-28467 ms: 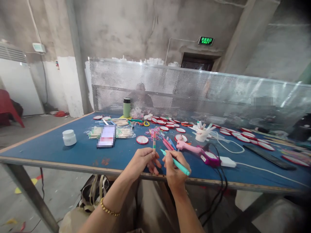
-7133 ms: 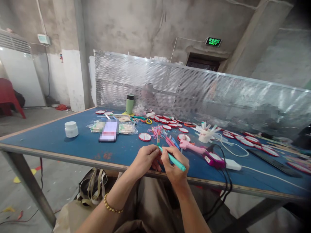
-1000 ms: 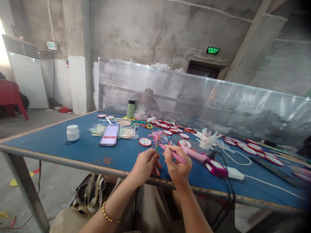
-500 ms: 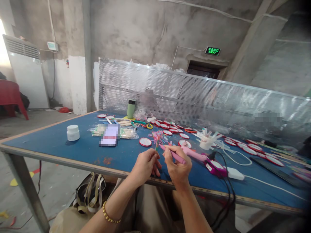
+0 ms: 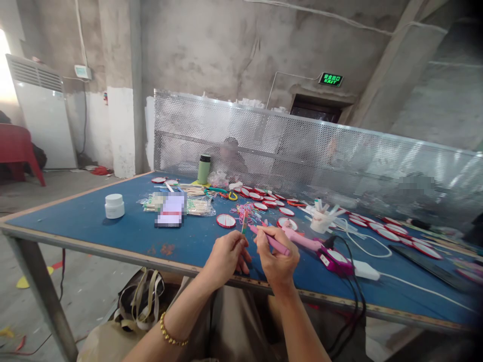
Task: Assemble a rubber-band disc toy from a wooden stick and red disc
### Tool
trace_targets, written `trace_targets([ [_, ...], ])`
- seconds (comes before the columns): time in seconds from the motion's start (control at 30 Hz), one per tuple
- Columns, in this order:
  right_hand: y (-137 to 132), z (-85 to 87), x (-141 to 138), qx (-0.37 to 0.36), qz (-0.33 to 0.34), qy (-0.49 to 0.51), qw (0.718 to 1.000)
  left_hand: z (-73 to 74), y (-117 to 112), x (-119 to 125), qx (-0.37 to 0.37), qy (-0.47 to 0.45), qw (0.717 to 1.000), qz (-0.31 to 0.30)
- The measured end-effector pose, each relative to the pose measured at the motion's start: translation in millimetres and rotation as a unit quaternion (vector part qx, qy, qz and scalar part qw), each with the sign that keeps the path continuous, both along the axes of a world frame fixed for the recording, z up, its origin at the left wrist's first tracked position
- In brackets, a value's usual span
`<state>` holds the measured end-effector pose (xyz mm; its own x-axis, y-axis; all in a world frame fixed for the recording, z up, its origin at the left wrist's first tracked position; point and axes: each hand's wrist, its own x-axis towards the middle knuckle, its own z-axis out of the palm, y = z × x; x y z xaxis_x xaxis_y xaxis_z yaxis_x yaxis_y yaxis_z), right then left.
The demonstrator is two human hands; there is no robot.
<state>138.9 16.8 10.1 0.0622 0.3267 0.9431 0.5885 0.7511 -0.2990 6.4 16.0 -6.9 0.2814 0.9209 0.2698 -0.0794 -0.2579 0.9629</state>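
Note:
My left hand (image 5: 225, 255) is closed, pinching a thin flat stick (image 5: 245, 222) that stands nearly upright and shows red, orange and green parts. In my right hand (image 5: 278, 261) is a pink pen-like tool (image 5: 278, 245), its tip pointing left, close to the stick. I cannot tell whether the tip touches it. Just beyond the hands lie a tangle of pink and blue loops (image 5: 247, 211) and a round white disc with a red rim (image 5: 226, 221). To the right of my right hand rests a pink-handled device (image 5: 307, 242) with a purple end and a black cord.
Several red-rimmed discs (image 5: 387, 232) spread along the back and right. A white jar (image 5: 114, 206), a phone (image 5: 170, 210), bagged sticks (image 5: 199, 206) and a green bottle (image 5: 204, 169) stand or lie leftward. A cup of sticks (image 5: 321, 220) and white cables are right. A perforated metal screen (image 5: 264, 136) closes the back.
Both hands stay almost in place with the same things in them. My right hand has shifted very slightly to the right with the pink tool.

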Motion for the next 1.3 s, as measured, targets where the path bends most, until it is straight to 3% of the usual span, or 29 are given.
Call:
trace_targets([
  [1.3,0.3,3.2,-2.2,0.011,0.016,-0.022,1.0,-1.4,3.7,0.4,0.006,-0.001,1.0,-0.001],
])
